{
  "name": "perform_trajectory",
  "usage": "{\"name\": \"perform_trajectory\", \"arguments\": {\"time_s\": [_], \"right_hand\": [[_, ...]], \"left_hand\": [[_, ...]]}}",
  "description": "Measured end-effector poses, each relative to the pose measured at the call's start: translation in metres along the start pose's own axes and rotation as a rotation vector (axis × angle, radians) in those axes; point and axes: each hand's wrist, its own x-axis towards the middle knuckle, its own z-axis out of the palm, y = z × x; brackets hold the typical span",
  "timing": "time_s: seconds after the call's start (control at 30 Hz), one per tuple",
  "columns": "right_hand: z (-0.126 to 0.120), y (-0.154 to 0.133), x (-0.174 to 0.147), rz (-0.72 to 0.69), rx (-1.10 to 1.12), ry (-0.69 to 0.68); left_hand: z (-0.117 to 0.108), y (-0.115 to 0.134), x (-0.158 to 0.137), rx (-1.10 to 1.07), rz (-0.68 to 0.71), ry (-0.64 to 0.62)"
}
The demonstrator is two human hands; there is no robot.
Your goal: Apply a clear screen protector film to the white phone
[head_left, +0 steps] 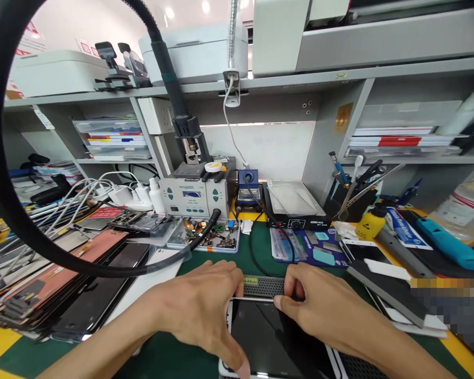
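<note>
A tablet (278,337) with a dark glossy screen and a white frame lies in front of me on a black perforated mat (264,286). My left hand (205,310) grips its left side, thumb on the lower left edge and fingers bent by the top edge. At the top edge, right of the middle, my right hand (319,300) is closed, its thumb tip touching the tablet and its index finger curled. Whether a small thing sits between those fingers is hidden. The tablet's lower end runs out of view.
A hot air station (193,193) with a thick black hose (82,269) looping at left stands behind a parts tray (205,234). Stacked phones and screens (75,279) fill the left. A heating plate (296,202), tool holder (345,195) and yellow bottle (371,223) stand at right.
</note>
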Motion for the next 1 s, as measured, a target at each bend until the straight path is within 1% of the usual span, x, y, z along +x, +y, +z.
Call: {"name": "perform_trajectory", "arguments": {"time_s": [0.23, 0.5, 0.6, 0.67, 0.87, 1.0], "right_hand": [[0.007, -0.008, 0.003, -0.006, -0.051, 0.01], [0.011, -0.025, 0.0, 0.011, -0.118, 0.035], [0.011, -0.027, 0.001, 0.001, -0.115, 0.042], [0.008, -0.024, 0.002, -0.015, -0.071, 0.005], [-0.012, -0.006, -0.001, -0.049, 0.101, -0.223], [-0.024, 0.008, -0.008, -0.087, 0.211, -0.328]], "left_hand": [[-0.001, 0.0, 0.0, 0.013, 0.011, -0.008], [0.0, -0.004, 0.0, 0.008, 0.03, -0.008], [-0.001, -0.003, 0.0, 0.022, 0.026, -0.012], [0.0, -0.003, 0.0, 0.025, 0.028, -0.004], [0.0, -0.004, -0.003, -0.022, 0.063, 0.018], [0.002, -0.004, -0.006, -0.043, 0.065, 0.043]]}}
